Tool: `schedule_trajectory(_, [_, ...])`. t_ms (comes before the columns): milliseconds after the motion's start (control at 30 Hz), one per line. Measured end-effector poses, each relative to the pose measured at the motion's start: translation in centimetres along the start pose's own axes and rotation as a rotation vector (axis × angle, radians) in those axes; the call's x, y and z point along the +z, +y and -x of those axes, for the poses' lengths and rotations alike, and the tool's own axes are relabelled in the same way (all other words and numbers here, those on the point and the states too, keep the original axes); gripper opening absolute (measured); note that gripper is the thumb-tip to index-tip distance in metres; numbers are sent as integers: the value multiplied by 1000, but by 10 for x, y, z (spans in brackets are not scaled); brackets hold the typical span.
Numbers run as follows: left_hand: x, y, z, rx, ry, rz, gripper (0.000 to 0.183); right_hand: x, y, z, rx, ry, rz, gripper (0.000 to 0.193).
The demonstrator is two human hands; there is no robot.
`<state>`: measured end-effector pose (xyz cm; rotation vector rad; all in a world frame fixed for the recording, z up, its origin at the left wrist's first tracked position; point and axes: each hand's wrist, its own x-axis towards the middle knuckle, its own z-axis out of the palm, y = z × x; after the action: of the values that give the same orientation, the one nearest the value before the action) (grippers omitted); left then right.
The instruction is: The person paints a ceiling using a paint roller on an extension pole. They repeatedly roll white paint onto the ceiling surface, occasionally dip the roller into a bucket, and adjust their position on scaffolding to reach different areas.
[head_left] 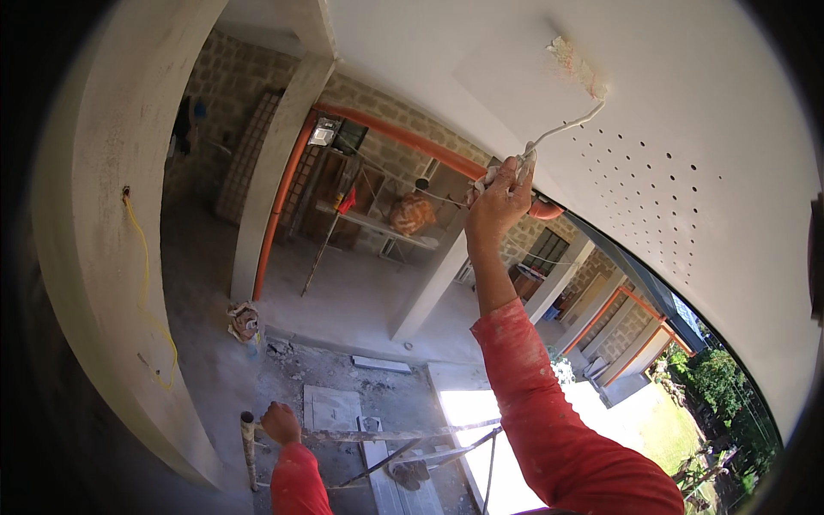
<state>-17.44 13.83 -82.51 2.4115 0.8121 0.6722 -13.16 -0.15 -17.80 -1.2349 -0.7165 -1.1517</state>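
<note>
My right hand (499,199) is raised overhead and shut on the handle of a paint roller (577,67), whose white sleeve presses against the white ceiling (669,69). A bent wire frame joins the handle to the sleeve. My right arm wears a red sleeve. Low at the left, my left hand (280,422) grips the top of a wooden scaffold rail (403,434). I look from high up, with the floor far below.
A concrete beam (94,257) with a dangling yellow wire curves at the left. An orange pipe (283,197) runs along a column and the block wall. Small holes dot the ceiling at the right. Debris and boards lie on the floor below; greenery shows outside.
</note>
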Motion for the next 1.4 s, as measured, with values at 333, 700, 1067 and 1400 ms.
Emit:
schedule_trajectory(333, [-17,-15,11,205,-224,172,16,-64,2,48,272,-72,104,48])
schedule_trajectory(700, [-199,-197,249,-55,-411,96,26,-298,127,365,957,-167,469,16])
schedule_trajectory(1067, [-363,-330,481,-710,-997,-14,44,-348,198,574,983,-225,865,27])
schedule_trajectory(1400, [-442,-234,268,-532,-805,362,40,-412,243,573,1064,-421,997,47])
